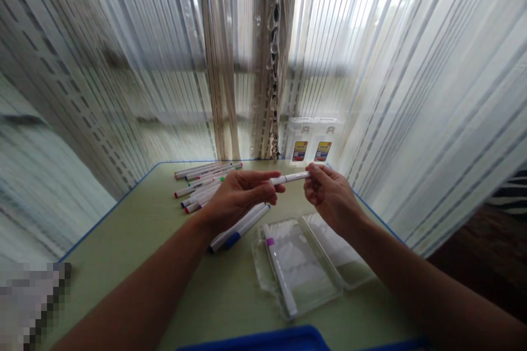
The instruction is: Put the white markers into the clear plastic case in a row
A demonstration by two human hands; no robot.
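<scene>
A white marker (pixel 291 177) is held level above the table between my two hands. My left hand (pixel 247 189) pinches its left end between thumb and fingers. At the other end, the fingertips of my right hand (pixel 327 189) are closed on it. Below lies an open clear plastic case (pixel 315 266) with its lid (pixel 349 279) folded out to the right. One white marker with a purple band (pixel 280 277) rests along the case's left side. Several white markers with coloured ends (pixel 197 192) lie loosely behind and beside my left hand, partly hidden by it.
Two clear cases with yellow labels (pixel 315 151) stand upright at the table's back edge, against striped curtains (pixel 164 66). The pale green table (pixel 135 230) has a blue rim. A blue object (pixel 263 340) lies at the near edge. The lower left corner is blurred out.
</scene>
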